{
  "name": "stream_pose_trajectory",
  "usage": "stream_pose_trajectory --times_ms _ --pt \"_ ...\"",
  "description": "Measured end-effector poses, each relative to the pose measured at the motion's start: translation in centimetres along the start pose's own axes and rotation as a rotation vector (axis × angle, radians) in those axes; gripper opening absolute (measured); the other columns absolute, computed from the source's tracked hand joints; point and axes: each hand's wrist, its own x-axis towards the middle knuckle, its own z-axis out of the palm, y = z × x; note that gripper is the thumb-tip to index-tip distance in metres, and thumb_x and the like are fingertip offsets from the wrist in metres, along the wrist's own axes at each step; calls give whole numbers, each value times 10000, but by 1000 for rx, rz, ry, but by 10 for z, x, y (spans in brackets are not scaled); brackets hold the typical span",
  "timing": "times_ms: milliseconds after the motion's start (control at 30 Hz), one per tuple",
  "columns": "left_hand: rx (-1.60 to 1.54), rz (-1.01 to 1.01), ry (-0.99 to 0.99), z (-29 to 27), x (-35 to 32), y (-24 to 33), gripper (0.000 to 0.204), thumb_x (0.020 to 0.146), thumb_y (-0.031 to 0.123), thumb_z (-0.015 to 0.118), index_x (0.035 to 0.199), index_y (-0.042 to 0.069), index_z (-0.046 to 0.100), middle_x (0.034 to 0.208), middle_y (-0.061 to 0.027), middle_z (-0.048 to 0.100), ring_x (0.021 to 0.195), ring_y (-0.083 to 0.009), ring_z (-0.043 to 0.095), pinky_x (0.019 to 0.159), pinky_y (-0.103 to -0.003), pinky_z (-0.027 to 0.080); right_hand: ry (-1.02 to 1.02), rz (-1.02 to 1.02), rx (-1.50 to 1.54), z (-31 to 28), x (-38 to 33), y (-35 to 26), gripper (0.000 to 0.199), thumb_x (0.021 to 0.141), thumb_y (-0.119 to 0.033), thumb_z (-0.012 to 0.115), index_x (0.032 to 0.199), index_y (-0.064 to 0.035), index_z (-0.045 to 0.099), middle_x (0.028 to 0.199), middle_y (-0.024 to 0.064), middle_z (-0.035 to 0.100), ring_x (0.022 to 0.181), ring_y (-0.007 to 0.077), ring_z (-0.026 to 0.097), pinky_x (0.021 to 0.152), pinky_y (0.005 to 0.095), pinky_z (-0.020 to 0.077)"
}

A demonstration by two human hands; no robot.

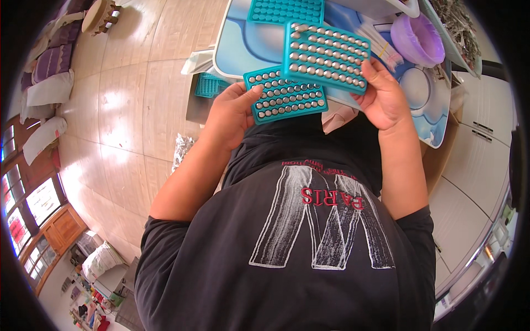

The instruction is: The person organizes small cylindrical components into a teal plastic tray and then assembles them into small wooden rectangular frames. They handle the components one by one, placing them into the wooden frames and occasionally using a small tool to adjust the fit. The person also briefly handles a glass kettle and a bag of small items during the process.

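Observation:
My left hand grips the left edge of a teal tray whose rows hold round silver metal pieces, the thumb lying on top. A second teal tray, also filled with rows of silver pieces, is pinched at its right edge by my right hand. This second tray is held higher and overlaps the far right part of the first one. At its far left corner one piece looks larger or sits out of line. The fingers beneath both trays are mostly hidden.
Beyond them, another teal tray lies on a blue patterned table. A purple bowl and thin bundled strips are to its right. Left of the table, an open box contains teal trays. White cabinets stand at right.

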Motion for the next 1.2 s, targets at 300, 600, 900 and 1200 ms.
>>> stream_pose_trajectory --times_ms 300,600,900,1200 --pt "46 0 -69 -19 7 -3 216 915 91 537 1091 -30 507 1038 -128 613 915 -183 635 774 -302 544 169 -87 8 -20 -5 -19 339 856 -188 658 1155 -107 521 1033 5 624 892 118 619 722 256 511" --pt "93 -83 -137 -158 4 21 252 895 57 535 1141 3 515 1071 -112 610 961 -214 606 864 -383 495 152 -104 17 -32 1 -22 303 876 -182 627 1149 -99 525 1067 20 623 913 130 616 729 267 504" --pt "191 -160 132 -342 67 -29 221 904 38 519 1126 36 520 1077 -118 607 982 -241 601 877 -405 496 128 -82 77 -32 0 -27 304 917 -183 558 1190 -58 511 1158 72 606 991 170 612 782 320 521" --pt "192 -267 150 -387 145 -91 210 893 29 533 1103 27 527 1021 -102 611 940 -233 607 844 -401 505 102 -60 59 -36 -9 -22 403 928 -217 532 1277 -37 442 1295 109 520 1166 233 526 959 397 454"
